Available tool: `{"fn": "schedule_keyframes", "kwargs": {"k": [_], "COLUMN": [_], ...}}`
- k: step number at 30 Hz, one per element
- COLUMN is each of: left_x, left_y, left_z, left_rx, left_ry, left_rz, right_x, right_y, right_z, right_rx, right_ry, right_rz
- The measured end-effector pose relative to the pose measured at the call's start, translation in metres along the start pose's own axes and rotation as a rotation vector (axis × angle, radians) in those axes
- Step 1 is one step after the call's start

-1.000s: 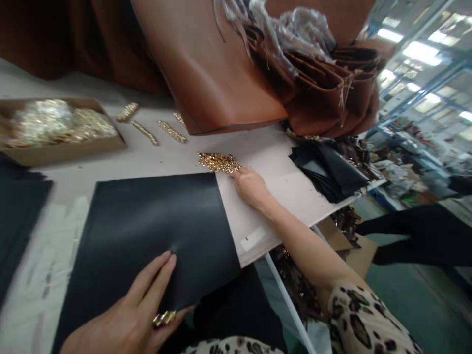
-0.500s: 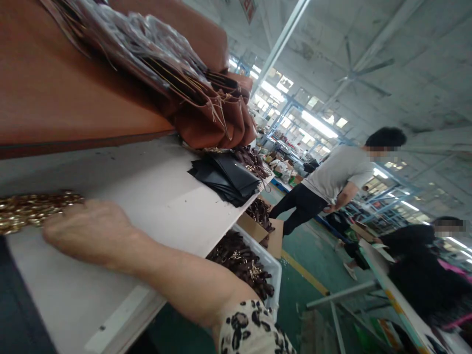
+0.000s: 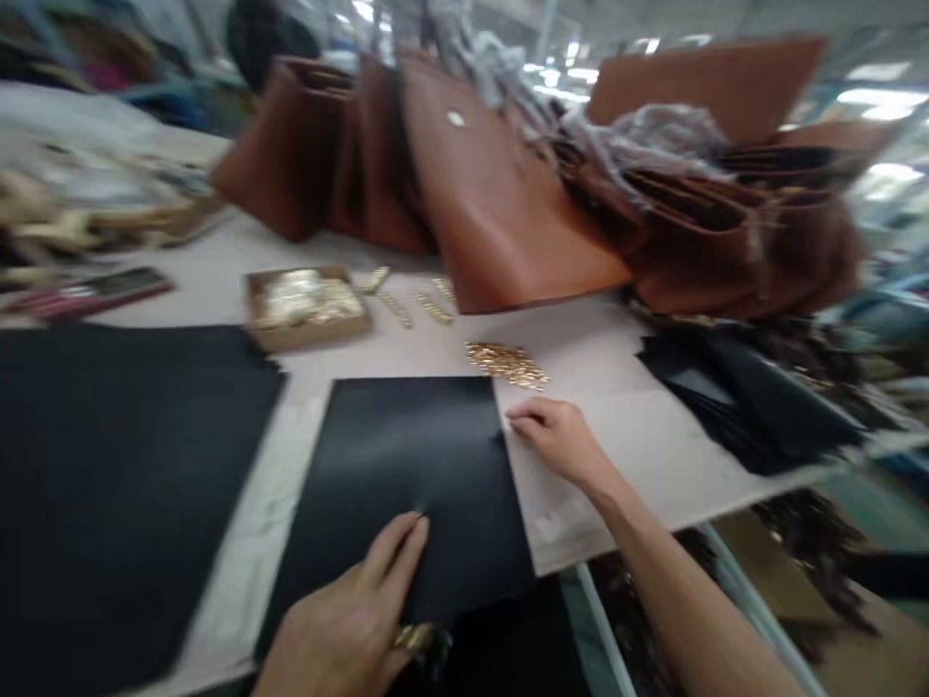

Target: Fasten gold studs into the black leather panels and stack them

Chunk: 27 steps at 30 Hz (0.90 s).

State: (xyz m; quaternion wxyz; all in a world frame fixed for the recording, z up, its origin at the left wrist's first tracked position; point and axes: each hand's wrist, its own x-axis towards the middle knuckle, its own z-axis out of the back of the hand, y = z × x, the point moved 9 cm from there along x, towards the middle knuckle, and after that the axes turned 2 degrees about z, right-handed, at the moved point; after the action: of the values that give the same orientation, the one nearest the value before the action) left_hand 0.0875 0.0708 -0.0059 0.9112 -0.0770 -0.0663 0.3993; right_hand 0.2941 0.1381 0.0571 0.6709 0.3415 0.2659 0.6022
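Observation:
A black leather-like sheet lies on the pale table at its near edge. My left hand is over its lower part, index and middle fingers pressed together on the surface. A blurred gold-coloured metal piece shows between its thumb and fingers. My right hand is just off the sheet's right edge, thumb and fingertips pinched; anything in the pinch is too small to make out. Just beyond it lies a heap of small gold-coloured metal parts.
Brown bags line the back. A small cardboard box holds wrapped parts, with gold strips beside it. A larger black piece covers the left; black pieces lie right. A phone rests far left.
The view has swung left from the aisle onto the table. My right hand has left the gold heap and is now by the black sheet. My left hand has come into view.

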Motion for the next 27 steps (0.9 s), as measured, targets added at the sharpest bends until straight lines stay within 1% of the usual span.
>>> {"fn": "schedule_keyframes", "kwargs": {"k": [1, 2, 3, 5, 8, 11, 13, 17, 24, 27], "left_x": [-0.013, -0.021, -0.023, -0.020, -0.017, -0.022, -0.027, -0.029, -0.028, -0.029], "left_y": [0.008, 0.011, 0.011, 0.009, 0.001, -0.002, -0.001, 0.000, -0.001, 0.000], "left_z": [0.003, 0.005, 0.006, 0.007, 0.007, 0.004, 0.003, 0.005, 0.011, 0.013], "left_rx": [0.036, 0.045, 0.034, 0.001, -0.030, -0.035, -0.033, -0.026, -0.021, -0.037], "left_ry": [0.062, 0.124, 0.172, 0.218, 0.202, 0.127, 0.063, -0.038, -0.082, -0.098], "left_rz": [0.004, 0.003, -0.001, -0.001, -0.043, -0.099, -0.123, -0.136, -0.137, -0.136], "right_x": [-0.001, -0.004, -0.010, -0.026, -0.047, -0.054, -0.054, -0.053, -0.051, -0.049], "right_y": [-0.002, -0.004, -0.002, 0.011, 0.037, 0.047, 0.048, 0.052, 0.053, 0.053], "right_z": [-0.012, -0.025, -0.038, -0.061, -0.089, -0.106, -0.113, -0.117, -0.117, -0.118], "right_rx": [0.020, 0.043, 0.054, 0.044, -0.032, -0.084, -0.091, -0.079, -0.132, -0.149], "right_ry": [0.016, 0.050, 0.094, 0.197, 0.310, 0.352, 0.365, 0.350, 0.305, 0.321], "right_rz": [0.027, 0.038, 0.055, 0.116, 0.253, 0.330, 0.363, 0.403, 0.369, 0.362]}}
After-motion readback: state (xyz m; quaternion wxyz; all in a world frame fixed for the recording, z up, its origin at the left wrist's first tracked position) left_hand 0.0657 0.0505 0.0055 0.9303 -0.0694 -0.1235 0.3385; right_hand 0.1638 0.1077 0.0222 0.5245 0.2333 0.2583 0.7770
